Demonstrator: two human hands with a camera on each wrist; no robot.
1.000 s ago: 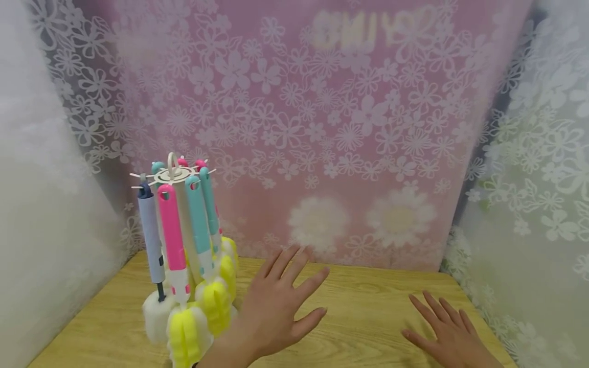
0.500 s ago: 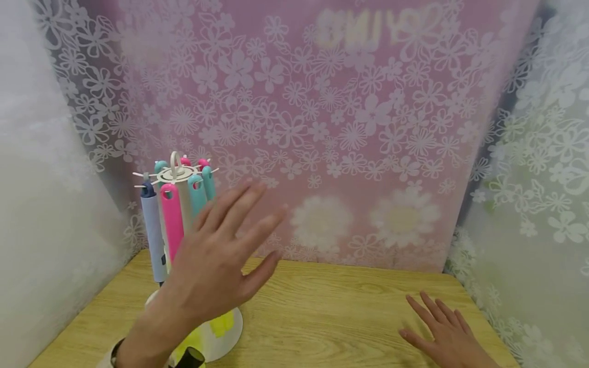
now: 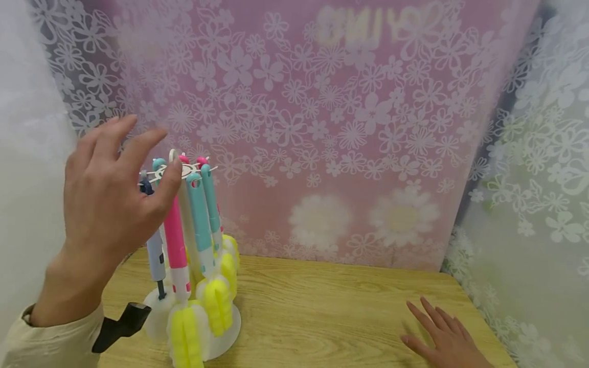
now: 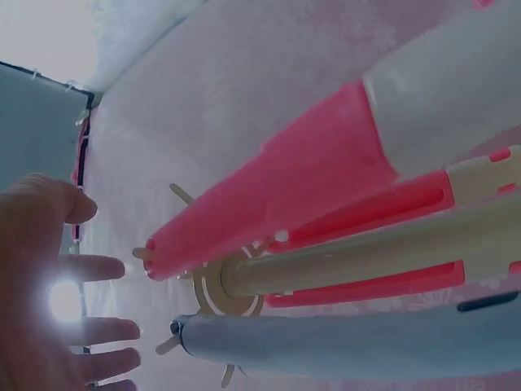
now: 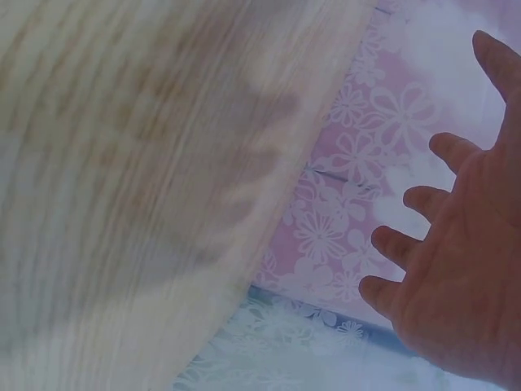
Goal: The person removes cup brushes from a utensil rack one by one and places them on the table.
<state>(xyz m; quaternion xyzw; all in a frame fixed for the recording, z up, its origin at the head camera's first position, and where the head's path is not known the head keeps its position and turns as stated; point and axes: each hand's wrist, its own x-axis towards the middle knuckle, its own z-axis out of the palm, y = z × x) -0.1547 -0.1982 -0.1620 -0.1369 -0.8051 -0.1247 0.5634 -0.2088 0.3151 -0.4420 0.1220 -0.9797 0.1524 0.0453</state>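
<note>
A white stand (image 3: 225,335) with a ring handle on top carries several sponge brushes, hung by their handle ends from its hooks. A pink brush (image 3: 176,240), a teal brush (image 3: 199,214) and a grey-blue brush (image 3: 156,255) face the front; the sponge heads below are yellow and white. My left hand (image 3: 112,194) is raised at the stand's upper left, fingers spread and slightly bent, partly hiding the pink and grey-blue handles. In the left wrist view, a gap shows between its fingertips and the handles. My right hand (image 3: 446,340), fingers spread, hovers over the table's right side.
The wood-grain table (image 3: 313,306) is bounded by a pink flowered backdrop (image 3: 313,128) behind and pale panels at left and right. A black camera mount (image 3: 121,327) juts from the left wrist beside the brushes.
My left hand has moved left and up, from in front of the table's middle across the brushes to the stand's upper left. The right hand has barely moved.
</note>
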